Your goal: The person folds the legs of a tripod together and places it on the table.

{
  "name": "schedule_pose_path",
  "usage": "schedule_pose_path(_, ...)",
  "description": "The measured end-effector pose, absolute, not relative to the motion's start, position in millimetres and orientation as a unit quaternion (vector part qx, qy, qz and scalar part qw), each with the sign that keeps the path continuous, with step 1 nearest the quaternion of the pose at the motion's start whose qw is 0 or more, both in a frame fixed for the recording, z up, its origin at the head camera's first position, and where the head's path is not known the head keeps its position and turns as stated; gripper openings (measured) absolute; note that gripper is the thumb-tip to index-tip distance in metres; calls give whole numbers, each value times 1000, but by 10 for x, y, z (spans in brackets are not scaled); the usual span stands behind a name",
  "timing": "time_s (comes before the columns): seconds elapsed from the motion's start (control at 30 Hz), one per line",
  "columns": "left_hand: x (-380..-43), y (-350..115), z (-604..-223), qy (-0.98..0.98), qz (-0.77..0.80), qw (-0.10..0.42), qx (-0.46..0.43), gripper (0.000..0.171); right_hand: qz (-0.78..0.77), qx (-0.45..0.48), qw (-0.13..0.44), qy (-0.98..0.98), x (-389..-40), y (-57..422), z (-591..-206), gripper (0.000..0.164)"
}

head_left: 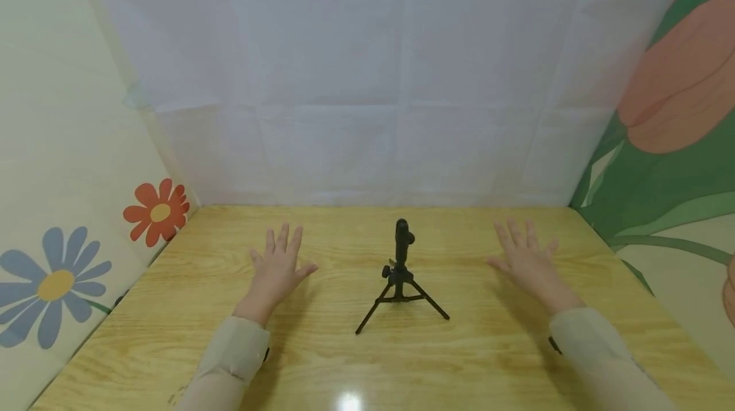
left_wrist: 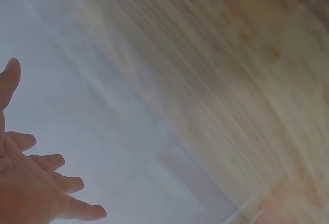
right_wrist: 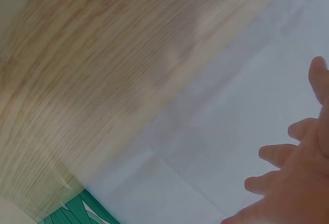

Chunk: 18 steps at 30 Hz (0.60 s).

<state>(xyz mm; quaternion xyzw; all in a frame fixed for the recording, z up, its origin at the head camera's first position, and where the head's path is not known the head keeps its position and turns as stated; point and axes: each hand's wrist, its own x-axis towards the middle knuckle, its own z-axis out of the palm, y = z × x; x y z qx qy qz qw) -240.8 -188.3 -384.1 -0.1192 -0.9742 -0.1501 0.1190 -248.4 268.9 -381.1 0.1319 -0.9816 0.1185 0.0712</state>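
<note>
A small black tripod [head_left: 400, 270] stands upright on the wooden table, between the two hands and apart from both. Its legs are spread, and a knob sticks out on either side of the stem. To its left, the left hand [head_left: 278, 270] hovers palm down over the table with straight, spread fingers. The right hand [head_left: 529, 265] is held likewise on the other side, fingers fanned out. Neither holds anything. Both wrist views show the spread fingers of the left hand [left_wrist: 31, 185] and the right hand [right_wrist: 295, 172]; the tripod appears in neither.
The light wooden table [head_left: 321, 360] ends at a creased white sheet [head_left: 344, 79] hanging behind it. On the left is a panel with a red flower [head_left: 156, 212] and a blue flower [head_left: 54, 283]. A green panel with pink tulips [head_left: 683, 79] borders the right.
</note>
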Motion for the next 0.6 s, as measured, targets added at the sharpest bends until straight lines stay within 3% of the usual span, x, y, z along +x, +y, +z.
schedule_pose_path(0.6, -2312, -1745, -3841, -954, -239, 99, -155, 74, 114, 141, 64, -981, -2361, 2634, -3692, 81)
